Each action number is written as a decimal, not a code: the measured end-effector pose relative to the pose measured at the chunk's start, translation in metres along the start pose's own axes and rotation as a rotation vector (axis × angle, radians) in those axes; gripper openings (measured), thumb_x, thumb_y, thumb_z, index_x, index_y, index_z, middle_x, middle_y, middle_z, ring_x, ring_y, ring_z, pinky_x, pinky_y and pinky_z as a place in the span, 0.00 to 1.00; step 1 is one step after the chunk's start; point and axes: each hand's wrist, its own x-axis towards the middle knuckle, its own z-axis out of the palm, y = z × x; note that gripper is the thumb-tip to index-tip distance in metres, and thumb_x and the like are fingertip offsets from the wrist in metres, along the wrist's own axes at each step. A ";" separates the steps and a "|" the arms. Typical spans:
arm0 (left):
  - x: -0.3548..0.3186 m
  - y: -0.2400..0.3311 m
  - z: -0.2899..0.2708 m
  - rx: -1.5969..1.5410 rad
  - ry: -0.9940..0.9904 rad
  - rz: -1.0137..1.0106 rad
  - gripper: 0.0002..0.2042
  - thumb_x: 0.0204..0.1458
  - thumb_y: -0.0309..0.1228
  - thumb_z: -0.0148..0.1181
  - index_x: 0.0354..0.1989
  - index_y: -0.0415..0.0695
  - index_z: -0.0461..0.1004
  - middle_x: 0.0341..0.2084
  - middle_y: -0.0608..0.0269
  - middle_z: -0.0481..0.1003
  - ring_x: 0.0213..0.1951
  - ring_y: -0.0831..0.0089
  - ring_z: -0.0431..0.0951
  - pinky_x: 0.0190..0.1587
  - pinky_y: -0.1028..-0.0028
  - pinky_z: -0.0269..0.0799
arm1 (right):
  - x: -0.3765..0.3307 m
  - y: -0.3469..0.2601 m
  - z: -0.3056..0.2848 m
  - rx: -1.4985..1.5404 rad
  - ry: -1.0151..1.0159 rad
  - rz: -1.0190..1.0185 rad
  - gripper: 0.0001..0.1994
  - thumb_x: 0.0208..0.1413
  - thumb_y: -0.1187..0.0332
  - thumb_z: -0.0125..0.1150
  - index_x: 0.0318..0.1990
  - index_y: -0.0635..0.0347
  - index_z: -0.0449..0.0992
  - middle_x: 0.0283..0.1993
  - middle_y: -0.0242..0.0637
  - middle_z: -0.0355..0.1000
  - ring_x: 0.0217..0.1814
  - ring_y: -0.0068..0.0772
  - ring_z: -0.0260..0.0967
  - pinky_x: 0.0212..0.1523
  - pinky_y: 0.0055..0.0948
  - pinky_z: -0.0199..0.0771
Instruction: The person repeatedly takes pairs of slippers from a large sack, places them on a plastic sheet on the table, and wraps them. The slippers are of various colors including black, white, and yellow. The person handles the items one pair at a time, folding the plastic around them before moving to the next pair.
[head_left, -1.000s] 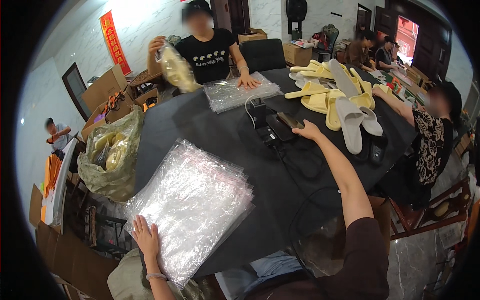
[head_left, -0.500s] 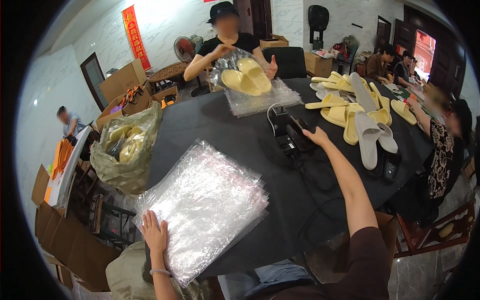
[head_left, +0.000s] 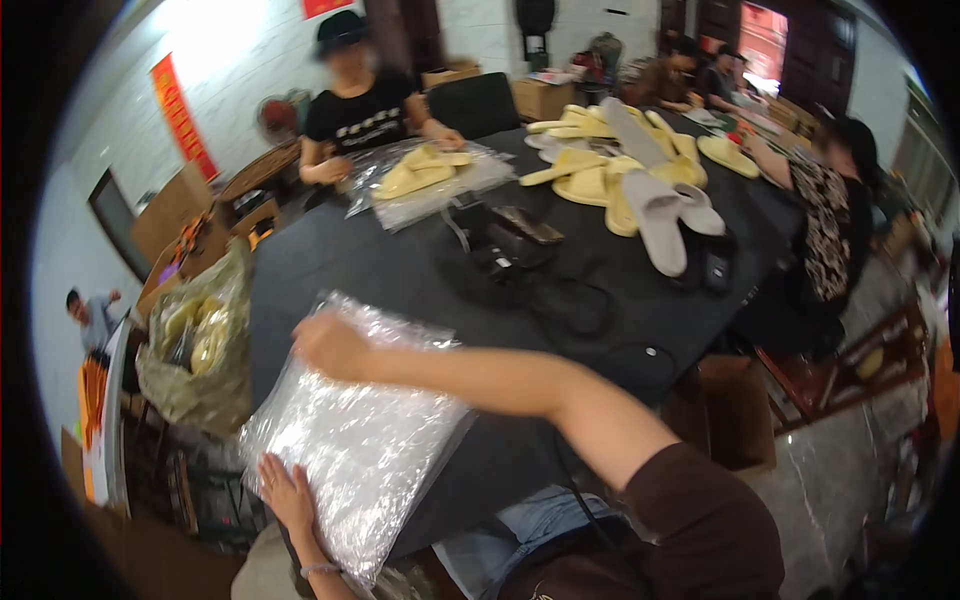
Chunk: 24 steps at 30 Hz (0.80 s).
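A stack of clear plastic bags [head_left: 365, 450] lies on the near left part of the black-covered table. My left hand [head_left: 288, 492] rests flat on its near left edge, fingers stretched out, with a band on the wrist. My right arm reaches across the stack, and my right hand [head_left: 333, 345] is over the far left corner of the bags. Its fingers are bent and blurred, so a grip on a bag cannot be made out. Beyond the stack stands a dark block-like device [head_left: 500, 243] with cables, a flat dark object on it.
Yellow slippers [head_left: 600, 185] and grey slippers [head_left: 655, 220] are heaped at the far right. Across the table, a person [head_left: 365, 125] handles yellow slippers [head_left: 420, 172] on clear bags. A sack [head_left: 200, 340] of bagged slippers stands left; a cardboard box [head_left: 735, 415] sits at the right.
My right hand has left the dark device and swung left to the bags' far corner. My left hand stays on the stack. The person opposite has lowered the slippers to the table. The view has shifted.
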 end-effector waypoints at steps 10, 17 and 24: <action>-0.005 -0.013 0.011 0.053 -0.019 -0.006 0.30 0.62 0.49 0.35 0.67 0.44 0.50 0.69 0.62 0.47 0.70 0.62 0.43 0.66 0.55 0.39 | -0.103 -0.075 0.063 0.264 -0.411 0.460 0.17 0.58 0.59 0.47 0.48 0.59 0.73 0.58 0.38 0.66 0.60 0.37 0.59 0.63 0.41 0.51; 0.000 -0.035 0.013 -0.644 0.407 0.072 0.27 0.58 0.36 0.51 0.63 0.36 0.56 0.63 0.44 0.56 0.62 0.54 0.60 0.63 0.63 0.54 | -0.094 -0.063 0.048 0.308 -0.488 0.486 0.17 0.58 0.60 0.47 0.48 0.59 0.73 0.59 0.36 0.66 0.61 0.35 0.58 0.62 0.40 0.51; -0.115 -0.066 -0.044 -0.735 0.801 -0.196 0.21 0.61 0.36 0.47 0.57 0.34 0.65 0.55 0.49 0.68 0.53 0.60 0.70 0.55 0.66 0.66 | -0.099 -0.065 0.056 0.303 -0.492 0.492 0.18 0.59 0.59 0.47 0.51 0.59 0.72 0.61 0.35 0.64 0.63 0.34 0.56 0.63 0.38 0.49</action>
